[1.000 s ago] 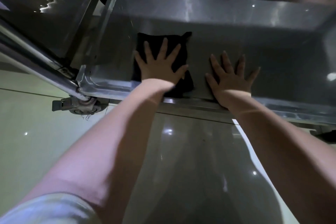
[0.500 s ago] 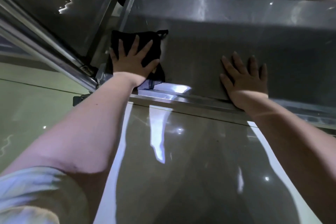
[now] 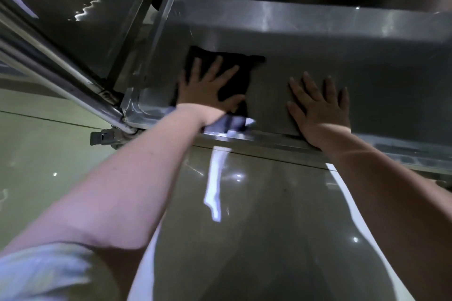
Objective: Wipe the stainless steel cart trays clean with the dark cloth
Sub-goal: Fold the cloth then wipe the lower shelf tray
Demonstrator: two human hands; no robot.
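Head view is showing a stainless steel cart tray (image 3: 318, 61) from above, with both bare arms reaching into it. Left hand (image 3: 208, 88) is lying flat with fingers spread, pressing down on the dark cloth (image 3: 234, 76); it is not clenching or pinching the cloth. Cloth is lying on the tray floor near the tray's left end, just inside the near rim, with one corner sticking out to the right beyond the fingertips. Right hand (image 3: 320, 105) is resting palm down on the bare tray floor, fingers extended and slightly spread, holding nothing. Right hand is sitting near the cloth but apart from it, with bare steel showing between them. Wrist of the right hand is crossing the near rim of the tray. Cart frame tubes (image 3: 61, 73) are running diagonally at the left, meeting the tray corner above a caster wheel (image 3: 110, 135). Glossy floor (image 3: 269, 227) is showing below the tray, reflecting light. A pale sleeve (image 3: 44, 273) is covering the left upper arm.
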